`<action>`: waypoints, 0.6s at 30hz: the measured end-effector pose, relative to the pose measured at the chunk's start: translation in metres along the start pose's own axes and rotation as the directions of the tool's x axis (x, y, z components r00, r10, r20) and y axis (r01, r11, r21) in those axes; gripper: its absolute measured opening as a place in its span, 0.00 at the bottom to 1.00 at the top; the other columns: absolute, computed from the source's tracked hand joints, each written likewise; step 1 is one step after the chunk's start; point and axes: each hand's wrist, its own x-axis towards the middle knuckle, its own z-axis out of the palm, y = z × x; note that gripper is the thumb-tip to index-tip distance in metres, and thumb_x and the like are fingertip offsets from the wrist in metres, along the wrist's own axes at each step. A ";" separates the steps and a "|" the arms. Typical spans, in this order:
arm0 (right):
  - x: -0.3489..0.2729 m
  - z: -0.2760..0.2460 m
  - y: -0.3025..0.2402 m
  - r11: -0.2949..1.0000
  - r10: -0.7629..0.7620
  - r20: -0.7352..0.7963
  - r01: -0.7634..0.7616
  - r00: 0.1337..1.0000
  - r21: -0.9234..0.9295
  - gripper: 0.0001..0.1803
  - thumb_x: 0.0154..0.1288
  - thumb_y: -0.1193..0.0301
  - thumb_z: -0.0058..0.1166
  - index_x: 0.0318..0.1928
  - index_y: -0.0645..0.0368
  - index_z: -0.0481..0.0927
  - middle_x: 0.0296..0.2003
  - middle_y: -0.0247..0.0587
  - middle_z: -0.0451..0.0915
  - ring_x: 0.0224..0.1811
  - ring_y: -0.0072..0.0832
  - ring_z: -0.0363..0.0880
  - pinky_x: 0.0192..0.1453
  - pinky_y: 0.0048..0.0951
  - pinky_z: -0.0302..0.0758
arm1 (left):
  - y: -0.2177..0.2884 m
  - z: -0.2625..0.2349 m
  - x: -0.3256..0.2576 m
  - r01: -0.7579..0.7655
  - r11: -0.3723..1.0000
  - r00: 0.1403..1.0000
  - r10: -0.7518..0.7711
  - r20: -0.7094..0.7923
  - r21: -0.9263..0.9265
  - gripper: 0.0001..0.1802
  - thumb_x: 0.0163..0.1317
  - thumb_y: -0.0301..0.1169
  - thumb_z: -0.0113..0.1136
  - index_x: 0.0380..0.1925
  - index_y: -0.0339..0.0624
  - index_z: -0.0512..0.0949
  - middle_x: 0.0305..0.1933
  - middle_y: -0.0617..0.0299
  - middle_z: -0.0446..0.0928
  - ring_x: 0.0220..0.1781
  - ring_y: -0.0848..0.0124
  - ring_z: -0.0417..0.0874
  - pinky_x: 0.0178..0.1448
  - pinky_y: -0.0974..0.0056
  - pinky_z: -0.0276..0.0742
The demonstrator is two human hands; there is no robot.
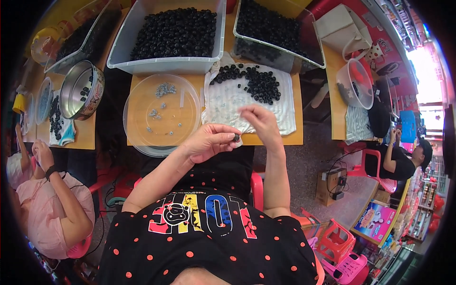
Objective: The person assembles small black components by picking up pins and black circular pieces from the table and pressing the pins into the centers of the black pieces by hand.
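Now the left hand (209, 141) pinches a small black bead (236, 137) in closed fingers at the desk (285, 137) edge, while the right hand (260, 121), fingers curled and empty as far as I can see, rests on the white cloth (228, 102).

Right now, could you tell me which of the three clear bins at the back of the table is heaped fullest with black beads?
The middle bin, straight beyond the round clear lid; its beads form a tall mound, while the left bin and right bin hold shallower layers.

Wooden tables (285, 137) on grey floor (308, 161), red plastic stools (335, 240) around.
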 end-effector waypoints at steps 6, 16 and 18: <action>0.071 -0.027 0.014 0.336 -0.513 -0.054 0.143 0.857 -0.931 0.06 0.55 0.69 0.62 0.34 0.54 0.86 0.34 0.38 0.81 0.40 0.37 0.76 0.45 0.38 0.71 | 0.006 -0.007 -0.006 -0.076 0.993 0.996 0.070 -0.063 -0.094 0.13 0.65 0.27 0.59 0.48 0.34 0.79 0.40 0.59 0.82 0.39 0.75 0.83 0.45 0.71 0.82; 0.101 -0.019 0.022 0.112 -0.365 0.080 0.129 0.927 -0.985 0.04 0.51 0.71 0.61 0.29 0.57 0.83 0.33 0.39 0.81 0.41 0.38 0.77 0.45 0.38 0.72 | 0.014 -0.012 -0.008 -0.124 0.990 0.983 0.113 -0.144 -0.072 0.11 0.65 0.26 0.58 0.46 0.34 0.80 0.39 0.58 0.82 0.37 0.74 0.82 0.45 0.70 0.82; 0.099 -0.017 0.015 0.425 -0.383 -0.013 0.164 0.924 -0.890 0.08 0.53 0.74 0.61 0.35 0.60 0.84 0.31 0.38 0.82 0.35 0.31 0.79 0.41 0.30 0.74 | 0.017 -0.012 -0.008 -0.161 0.985 0.972 0.148 -0.185 -0.061 0.10 0.66 0.26 0.58 0.46 0.35 0.80 0.39 0.59 0.82 0.38 0.74 0.82 0.45 0.71 0.82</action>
